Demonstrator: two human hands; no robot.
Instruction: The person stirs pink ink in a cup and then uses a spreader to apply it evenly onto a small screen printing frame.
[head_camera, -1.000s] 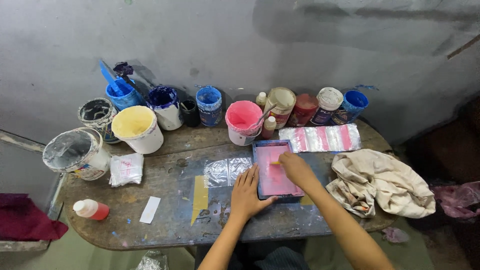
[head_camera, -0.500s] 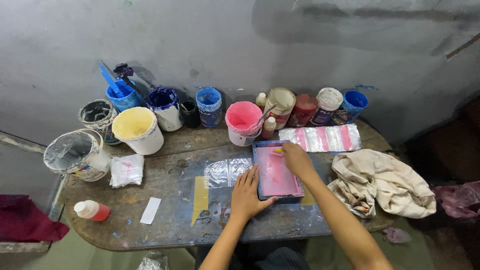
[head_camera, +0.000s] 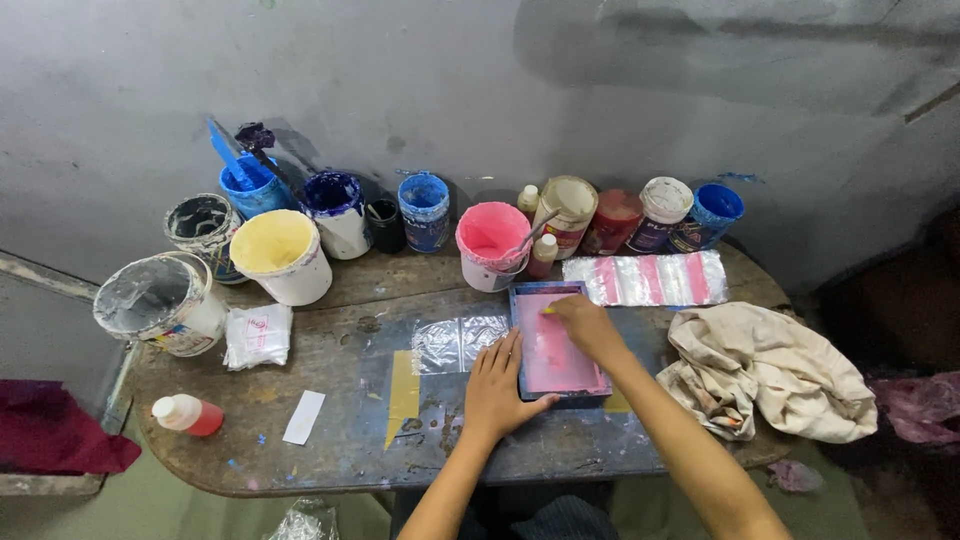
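A small printing screen (head_camera: 556, 345) with a dark blue frame and pink-stained mesh lies flat on the worn table (head_camera: 350, 450). My left hand (head_camera: 498, 385) presses flat on the screen's left edge, fingers together. My right hand (head_camera: 583, 320) rests on the far part of the mesh, closed on a small yellowish tool (head_camera: 549, 310) whose tip just shows. A clear plastic sheet (head_camera: 460, 340) lies under and left of the screen. Right behind the screen stands a pink paint bucket (head_camera: 491, 245) with a stick in it.
Several paint buckets and jars line the wall: blue (head_camera: 425, 208), yellow (head_camera: 279, 254), grey-white (head_camera: 160, 302). A pink-striped plastic sheet (head_camera: 645, 278) lies at the back right, a crumpled cream rag (head_camera: 765, 368) at the right edge. A red bottle (head_camera: 186, 414) lies near the left rim.
My right hand has slid up the mesh from the middle of the screen toward its far edge. The left hand and screen have stayed put.
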